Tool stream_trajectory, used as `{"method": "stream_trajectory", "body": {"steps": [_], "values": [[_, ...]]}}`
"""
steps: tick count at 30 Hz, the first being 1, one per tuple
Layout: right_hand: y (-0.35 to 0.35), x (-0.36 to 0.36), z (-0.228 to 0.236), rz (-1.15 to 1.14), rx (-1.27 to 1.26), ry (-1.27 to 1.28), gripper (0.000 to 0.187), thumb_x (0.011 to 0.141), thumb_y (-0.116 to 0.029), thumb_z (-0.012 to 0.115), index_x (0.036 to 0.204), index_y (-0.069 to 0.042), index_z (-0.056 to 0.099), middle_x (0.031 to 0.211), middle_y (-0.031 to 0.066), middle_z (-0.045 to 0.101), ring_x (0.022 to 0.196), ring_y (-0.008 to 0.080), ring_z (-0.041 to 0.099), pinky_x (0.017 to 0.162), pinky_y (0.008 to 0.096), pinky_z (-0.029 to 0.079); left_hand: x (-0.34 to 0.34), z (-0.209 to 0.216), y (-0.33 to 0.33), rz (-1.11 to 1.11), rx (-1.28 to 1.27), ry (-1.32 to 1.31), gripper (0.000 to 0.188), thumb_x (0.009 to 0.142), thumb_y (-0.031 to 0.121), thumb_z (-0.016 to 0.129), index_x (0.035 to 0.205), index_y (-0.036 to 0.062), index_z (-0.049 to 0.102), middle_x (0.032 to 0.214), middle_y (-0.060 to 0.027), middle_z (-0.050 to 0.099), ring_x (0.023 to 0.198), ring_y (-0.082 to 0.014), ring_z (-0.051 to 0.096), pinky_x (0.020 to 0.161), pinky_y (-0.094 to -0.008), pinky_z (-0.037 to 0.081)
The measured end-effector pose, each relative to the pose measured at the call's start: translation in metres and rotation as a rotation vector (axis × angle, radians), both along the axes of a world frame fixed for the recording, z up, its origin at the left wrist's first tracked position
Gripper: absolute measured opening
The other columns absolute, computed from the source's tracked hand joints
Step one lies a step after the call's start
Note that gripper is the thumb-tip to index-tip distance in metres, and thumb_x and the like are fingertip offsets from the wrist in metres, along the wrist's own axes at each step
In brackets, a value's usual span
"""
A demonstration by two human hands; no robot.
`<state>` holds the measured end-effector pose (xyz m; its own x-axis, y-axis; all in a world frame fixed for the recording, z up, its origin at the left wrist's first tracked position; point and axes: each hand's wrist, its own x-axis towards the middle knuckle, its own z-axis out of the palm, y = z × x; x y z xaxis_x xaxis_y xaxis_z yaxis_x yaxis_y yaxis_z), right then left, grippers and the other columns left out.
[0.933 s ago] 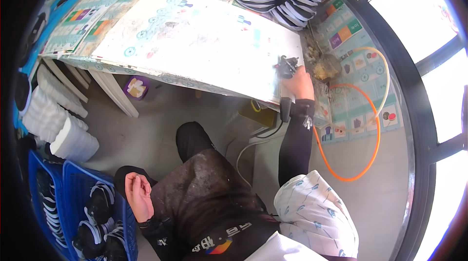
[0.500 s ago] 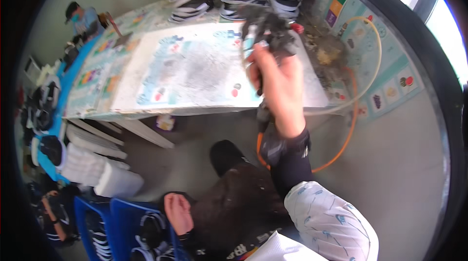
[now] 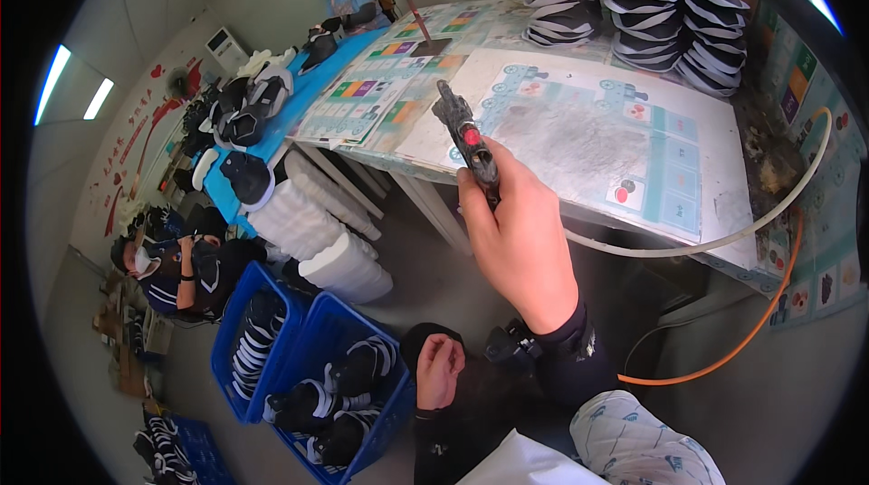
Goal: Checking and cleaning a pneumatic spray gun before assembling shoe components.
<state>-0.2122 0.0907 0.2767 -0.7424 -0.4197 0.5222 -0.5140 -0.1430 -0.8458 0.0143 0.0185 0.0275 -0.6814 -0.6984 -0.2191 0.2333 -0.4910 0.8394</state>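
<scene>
Spray gun (image 3: 470, 139) has swung left.

The black, red-marked spray gun (image 3: 477, 157) tilts leftward, held aloft.

Matt, perhaps metal gun-shaped tool (image 3: 467, 130) and smooth plastic crates (image 3: 346, 326)

Black tool (image 3: 471, 138), grip hidden
</scene>
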Motion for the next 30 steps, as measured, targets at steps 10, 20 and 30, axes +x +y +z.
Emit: {"method": "stream_trajectory", "body": {"steps": [10, 20, 30], "values": [[0.024, -0.025, -0.027, 0.439, -0.293, -0.276, 0.047, 0.093, -0.004, 0.060, 0.140, 0.002, 0.052, 0.090, 0.0094, 0.060, 0.068, 0.0143, 0.054, 0.063, 0.0294, 0.047, -0.012, -0.013, 0.004, -0.047, 0.008, 0.045, 0.002, 0.108, 0.008, 0.055, 0.108, 0.0066, 0.056, 0.089, -0.0073, 0.064, 0.068, -0.0107, 0.052, 0.060, -0.0250, 0.038], [0.058, -0.059, -0.032, 0.956, -0.748, -0.602, 0.052, 0.090, -0.044, 0.055, 0.098, 0.007, 0.054, 0.079, 0.0120, 0.051, 0.065, 0.0170, 0.047, 0.051, 0.0291, 0.038, -0.018, -0.011, 0.009, -0.052, -0.016, 0.025, 0.004, 0.108, 0.010, 0.054, 0.108, 0.0059, 0.054, 0.085, -0.0073, 0.060, 0.065, -0.0104, 0.051, 0.058, -0.0250, 0.036], [0.072, -0.056, -0.028, 0.950, -0.932, -0.683, 0.085, 0.098, -0.074, 0.029, 0.144, -0.004, 0.044, 0.082, 0.0121, 0.046, 0.063, 0.0201, 0.040, 0.048, 0.0285, 0.033, -0.022, -0.011, 0.013, -0.080, -0.026, 0.011, 0.004, 0.109, 0.010, 0.054, 0.109, 0.0060, 0.053, 0.085, -0.0080, 0.060, 0.065, -0.0112, 0.050, 0.058, -0.0255, 0.036]]}}
